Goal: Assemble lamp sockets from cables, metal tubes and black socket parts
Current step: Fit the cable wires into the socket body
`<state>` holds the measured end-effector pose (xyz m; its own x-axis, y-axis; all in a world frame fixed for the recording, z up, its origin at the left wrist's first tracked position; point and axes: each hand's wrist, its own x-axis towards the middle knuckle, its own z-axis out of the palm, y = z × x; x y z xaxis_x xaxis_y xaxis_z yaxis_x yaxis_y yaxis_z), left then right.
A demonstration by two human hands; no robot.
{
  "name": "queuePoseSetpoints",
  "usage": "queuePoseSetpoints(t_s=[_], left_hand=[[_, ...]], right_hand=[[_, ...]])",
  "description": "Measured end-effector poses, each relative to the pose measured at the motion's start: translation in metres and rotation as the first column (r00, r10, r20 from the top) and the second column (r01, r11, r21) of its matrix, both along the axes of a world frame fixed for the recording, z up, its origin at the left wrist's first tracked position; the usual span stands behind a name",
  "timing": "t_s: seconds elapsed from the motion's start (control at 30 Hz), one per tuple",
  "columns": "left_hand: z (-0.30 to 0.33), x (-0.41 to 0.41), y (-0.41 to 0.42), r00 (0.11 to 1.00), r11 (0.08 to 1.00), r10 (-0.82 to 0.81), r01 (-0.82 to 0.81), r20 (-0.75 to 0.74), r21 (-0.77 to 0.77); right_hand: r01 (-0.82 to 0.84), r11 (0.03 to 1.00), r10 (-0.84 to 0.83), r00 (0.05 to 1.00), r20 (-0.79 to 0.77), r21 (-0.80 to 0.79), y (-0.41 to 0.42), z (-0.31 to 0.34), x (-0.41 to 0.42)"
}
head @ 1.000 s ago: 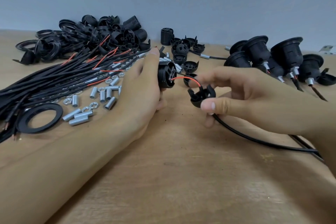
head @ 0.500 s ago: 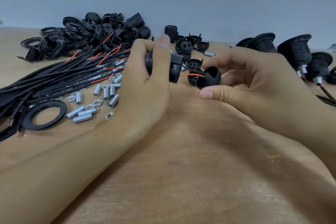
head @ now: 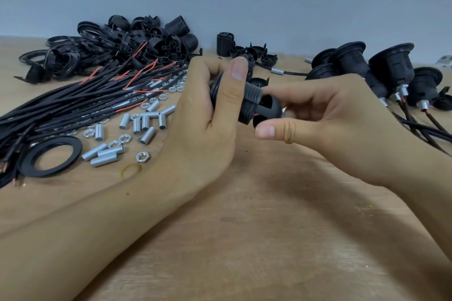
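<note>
My left hand (head: 210, 115) grips a black threaded socket body (head: 250, 102), thumb across its top. My right hand (head: 325, 115) pinches a black rounded socket cap (head: 267, 109) between thumb and fingers and holds it against the end of the body. A bit of red wire shows between the two parts. The cable behind the cap is hidden by my right hand. Both hands are raised a little above the wooden table (head: 244, 239).
A bundle of black and red cables (head: 73, 105) lies at left, with metal tubes and nuts (head: 137, 129) and a black ring (head: 49, 155) beside it. A heap of black socket parts (head: 127, 49) sits behind. Several assembled sockets (head: 381, 71) stand at the right.
My right hand has brought the cap in from the right until it meets the socket body. Both hands rose slightly and the red wire is now nearly enclosed.
</note>
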<state>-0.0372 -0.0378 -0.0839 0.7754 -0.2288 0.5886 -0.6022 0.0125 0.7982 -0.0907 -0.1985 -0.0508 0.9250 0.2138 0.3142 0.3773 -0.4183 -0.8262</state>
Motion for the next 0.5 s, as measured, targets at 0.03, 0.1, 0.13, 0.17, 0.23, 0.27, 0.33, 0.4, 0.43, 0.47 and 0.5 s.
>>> queuePoseSetpoints(t_s=[0.03,0.1,0.13,0.17,0.23,0.27,0.33,0.4,0.43,0.47,0.5], left_hand=[[-0.0001,-0.0001,-0.0001,1.0,1.0,-0.005,0.005,-0.021,0.002],[-0.0009,-0.0001,-0.0007,0.996,1.0,0.006,-0.005,-0.09,0.008],[-0.0016,0.0003,-0.001,0.991,1.0,0.018,-0.016,-0.129,0.012],[-0.0021,0.0009,-0.0013,0.987,1.0,0.026,-0.024,-0.159,0.016],[-0.0029,0.0015,-0.0018,0.985,0.999,0.044,-0.042,-0.169,0.019],[-0.0027,0.0014,-0.0018,0.986,0.998,0.057,-0.054,-0.157,0.021],[-0.0021,0.0008,-0.0014,0.988,0.997,0.07,-0.067,-0.14,0.022],[-0.0011,0.0006,-0.0009,0.989,0.998,0.061,-0.059,-0.136,0.02],[-0.0004,0.0005,-0.0008,0.99,0.998,0.056,-0.053,-0.133,0.025],[-0.0004,0.0014,-0.0005,0.99,0.998,0.054,-0.051,-0.13,0.026],[0.0014,0.0009,-0.0003,0.991,0.998,0.061,-0.057,-0.119,0.041]], right_hand=[[-0.007,1.0,0.007,1.0,-0.026,0.017,-0.0007,0.0003,0.0],[-0.027,0.998,0.03,0.997,-0.076,0.051,-0.0028,0.0005,0.0001],[-0.042,0.997,0.049,0.994,-0.095,0.068,-0.0035,0.0,0.0006],[-0.057,0.995,0.067,0.992,-0.111,0.086,-0.0038,-0.001,0.0012],[-0.066,0.991,0.08,0.989,-0.126,0.112,-0.0037,-0.0033,0.0025],[-0.063,0.991,0.078,0.989,-0.126,0.119,-0.0034,-0.0042,0.0027],[-0.071,0.99,0.085,0.99,-0.116,0.119,-0.0028,-0.0054,0.0028],[-0.085,0.986,0.102,0.988,-0.119,0.141,-0.003,-0.0063,0.0034],[-0.09,0.982,0.112,0.985,-0.129,0.164,-0.0033,-0.0068,0.0038],[-0.091,0.977,0.12,0.982,-0.145,0.193,-0.0035,-0.0071,0.0042],[-0.089,0.972,0.125,0.979,-0.159,0.218,-0.0034,-0.0075,0.0045]])
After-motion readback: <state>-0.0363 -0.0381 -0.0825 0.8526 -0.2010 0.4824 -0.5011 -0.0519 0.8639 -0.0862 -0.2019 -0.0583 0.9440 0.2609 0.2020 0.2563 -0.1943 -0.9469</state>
